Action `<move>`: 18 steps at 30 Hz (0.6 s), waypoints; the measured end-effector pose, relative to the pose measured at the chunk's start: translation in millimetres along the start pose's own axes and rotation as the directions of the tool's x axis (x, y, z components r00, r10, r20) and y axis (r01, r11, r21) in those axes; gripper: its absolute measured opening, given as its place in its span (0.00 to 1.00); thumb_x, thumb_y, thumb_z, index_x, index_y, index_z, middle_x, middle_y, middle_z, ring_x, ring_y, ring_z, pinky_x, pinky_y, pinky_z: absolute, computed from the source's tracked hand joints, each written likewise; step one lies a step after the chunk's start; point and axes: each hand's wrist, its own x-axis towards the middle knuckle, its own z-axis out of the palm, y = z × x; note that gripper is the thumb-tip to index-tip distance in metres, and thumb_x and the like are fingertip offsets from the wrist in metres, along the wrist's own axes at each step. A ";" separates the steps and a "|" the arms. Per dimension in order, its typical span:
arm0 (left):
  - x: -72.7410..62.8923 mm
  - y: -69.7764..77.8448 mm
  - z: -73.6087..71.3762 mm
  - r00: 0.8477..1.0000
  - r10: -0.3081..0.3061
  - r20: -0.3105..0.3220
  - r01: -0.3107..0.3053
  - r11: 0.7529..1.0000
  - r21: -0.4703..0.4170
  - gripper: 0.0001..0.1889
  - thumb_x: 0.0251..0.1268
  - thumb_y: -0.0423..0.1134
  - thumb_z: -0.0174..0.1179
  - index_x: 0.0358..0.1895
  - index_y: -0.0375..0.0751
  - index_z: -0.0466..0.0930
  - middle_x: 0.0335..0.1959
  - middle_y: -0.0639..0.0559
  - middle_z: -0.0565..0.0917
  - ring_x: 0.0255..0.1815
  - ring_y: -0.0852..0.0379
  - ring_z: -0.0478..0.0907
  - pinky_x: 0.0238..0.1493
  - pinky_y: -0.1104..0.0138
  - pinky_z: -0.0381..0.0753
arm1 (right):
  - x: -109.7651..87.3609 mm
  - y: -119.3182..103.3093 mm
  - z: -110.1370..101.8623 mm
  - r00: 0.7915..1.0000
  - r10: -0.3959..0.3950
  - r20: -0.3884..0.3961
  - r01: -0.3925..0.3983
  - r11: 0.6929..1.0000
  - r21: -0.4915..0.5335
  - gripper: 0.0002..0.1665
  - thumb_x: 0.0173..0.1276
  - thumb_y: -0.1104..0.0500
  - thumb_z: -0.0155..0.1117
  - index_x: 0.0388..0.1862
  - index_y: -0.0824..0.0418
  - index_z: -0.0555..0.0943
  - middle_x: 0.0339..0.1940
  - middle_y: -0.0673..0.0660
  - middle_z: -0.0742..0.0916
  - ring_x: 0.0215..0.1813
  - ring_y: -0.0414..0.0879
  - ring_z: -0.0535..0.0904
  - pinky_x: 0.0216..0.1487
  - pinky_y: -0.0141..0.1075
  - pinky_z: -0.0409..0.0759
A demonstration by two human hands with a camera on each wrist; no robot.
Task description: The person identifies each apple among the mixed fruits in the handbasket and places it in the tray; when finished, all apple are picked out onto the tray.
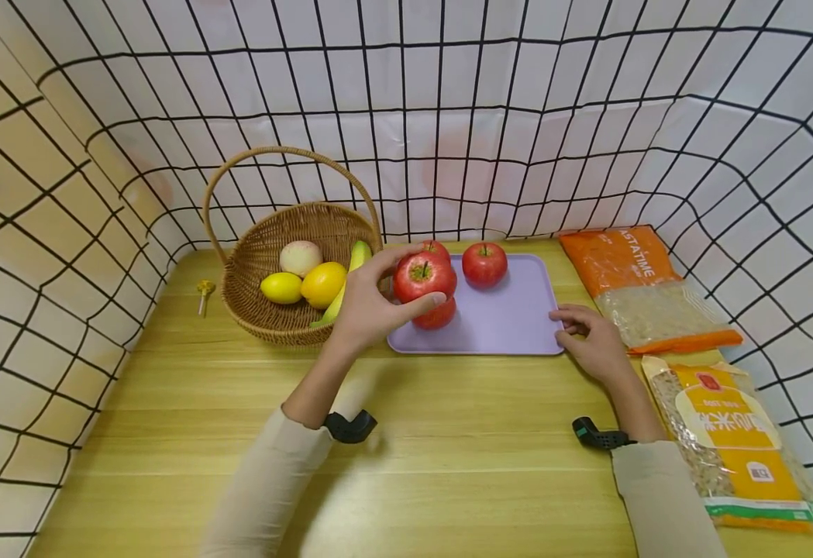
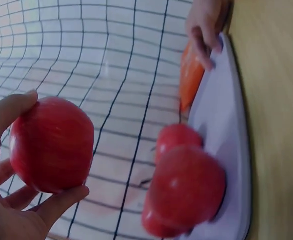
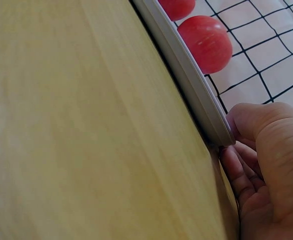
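My left hand grips a red apple, its thumb and fingers around the sides. The held apple is raised above the left part of a pale purple tray. Under it, partly hidden, lie a front apple and a back apple; another apple sits farther right on the tray. In the left wrist view the held apple hangs apart from those on the tray. At the tray's right edge my right hand pinches the rim, thumb on it and fingers at its underside.
Left of the tray stands a wicker basket with a tall handle, holding yellow lemons, a peach and a banana. A yellow lollipop lies farther left. Two food bags lie right; a grid-patterned cloth surrounds the table.
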 end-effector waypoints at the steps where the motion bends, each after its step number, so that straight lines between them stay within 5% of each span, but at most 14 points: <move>1: 0.7 0.3 5.3 1.000 -0.002 0.008 0.002 1.000 -0.013 0.34 0.51 0.54 0.80 0.65 0.59 0.81 0.62 0.63 0.83 0.54 0.58 0.84 0.52 0.60 0.88 | 0.2 -0.1 0.1 1.000 0.003 0.002 -0.003 1.000 -0.002 0.19 0.70 0.65 0.67 0.59 0.64 0.85 0.67 0.66 0.81 0.45 0.33 0.76 0.44 0.12 0.71; 10: 4.8 4.2 49.8 0.998 0.020 0.054 -0.020 1.000 -0.004 0.35 0.53 0.55 0.78 0.67 0.55 0.79 0.63 0.56 0.81 0.58 0.57 0.81 0.56 0.60 0.86 | 0.1 -1.5 0.4 1.000 0.010 0.000 -0.010 1.000 -0.018 0.19 0.71 0.64 0.65 0.59 0.64 0.85 0.68 0.66 0.81 0.47 0.38 0.76 0.44 0.13 0.70; 18: 9.2 3.2 86.0 0.995 -0.045 0.092 0.040 0.998 0.049 0.34 0.57 0.58 0.75 0.68 0.61 0.76 0.61 0.57 0.82 0.56 0.59 0.81 0.56 0.61 0.85 | -1.4 -5.2 0.1 1.000 0.012 -0.002 -0.012 1.000 -0.026 0.19 0.71 0.64 0.65 0.59 0.64 0.85 0.67 0.66 0.81 0.47 0.41 0.76 0.45 0.13 0.70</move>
